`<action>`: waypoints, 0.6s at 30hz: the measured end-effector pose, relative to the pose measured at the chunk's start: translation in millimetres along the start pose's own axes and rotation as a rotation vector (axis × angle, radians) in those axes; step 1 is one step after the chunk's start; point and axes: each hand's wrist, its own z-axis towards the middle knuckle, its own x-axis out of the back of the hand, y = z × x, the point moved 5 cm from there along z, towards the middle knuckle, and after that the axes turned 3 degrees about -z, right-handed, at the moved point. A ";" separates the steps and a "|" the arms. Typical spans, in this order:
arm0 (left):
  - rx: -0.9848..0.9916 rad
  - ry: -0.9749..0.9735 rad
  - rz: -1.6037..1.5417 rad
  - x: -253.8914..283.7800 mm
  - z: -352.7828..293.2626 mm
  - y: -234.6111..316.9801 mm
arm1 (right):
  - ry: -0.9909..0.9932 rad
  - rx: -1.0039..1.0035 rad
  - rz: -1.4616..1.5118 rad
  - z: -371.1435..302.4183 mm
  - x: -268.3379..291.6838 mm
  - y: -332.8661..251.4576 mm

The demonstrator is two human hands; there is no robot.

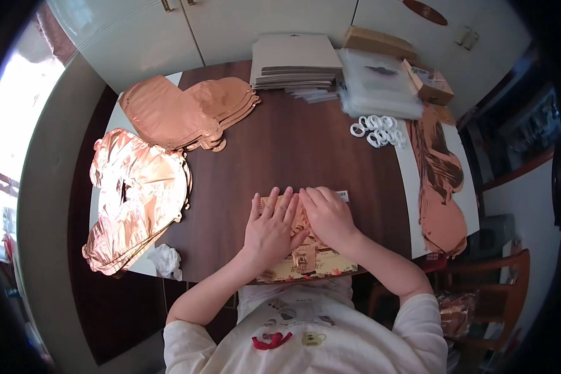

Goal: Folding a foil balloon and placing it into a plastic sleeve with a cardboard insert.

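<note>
A flat piece of rose-gold foil, apparently a foil balloon (303, 258), lies on a pale printed sheet (330, 262) at the table's near edge. My left hand (272, 225) rests flat on the foil's left side with its fingers spread. From the right, my right hand (327, 215) presses down on the foil, fingers stretched out and held close together, their tips near the left hand's fingers. Both hands cover much of the foil, so its full shape is hidden.
Stacks of flat rose-gold foil balloons lie at far left (187, 109), near left (140, 199) and right (439, 181). Farther back are cardboard sheets (296, 59), clear plastic bags (380, 81), an open box (431, 84) and white ribbon rings (380, 129). Crumpled tissue (166, 260) sits front left.
</note>
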 end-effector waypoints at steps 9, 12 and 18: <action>0.005 0.023 0.019 3.4 -1.4 1.8 | 0.029 0.065 -0.078 -9.3 -0.2 -5.8; 0.003 0.030 0.031 4.7 -1.8 1.7 | 0.028 0.059 -0.105 -9.8 -0.8 -7.4; 0.018 0.052 0.078 6.7 -2.1 -0.1 | 0.007 0.064 -0.186 -11.1 -2.8 -9.6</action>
